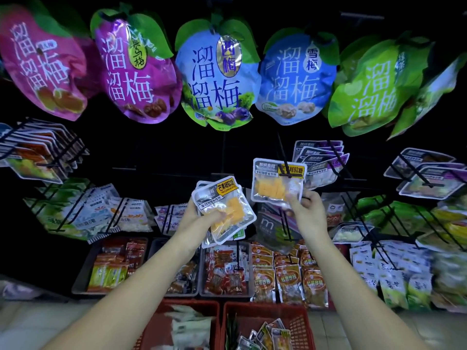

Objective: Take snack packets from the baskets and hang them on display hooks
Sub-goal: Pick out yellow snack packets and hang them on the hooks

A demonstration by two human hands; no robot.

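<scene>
Two baskets side by side below – hooks above, trays between

The left hand grips a small stack of mango packets, fanned and tilted to the right. The right hand pinches the lower corner of a single mango packet, held upright with its top edge against the tip of a black display hook. Whether the hook passes through the packet cannot be told. Just right of that hand's packet hang purple-labelled packets. High above both hands hang large plum bags in a row. Below the forearms sit two red baskets with packets inside. Beyond them lie grey trays of red and orange snacks.
</scene>
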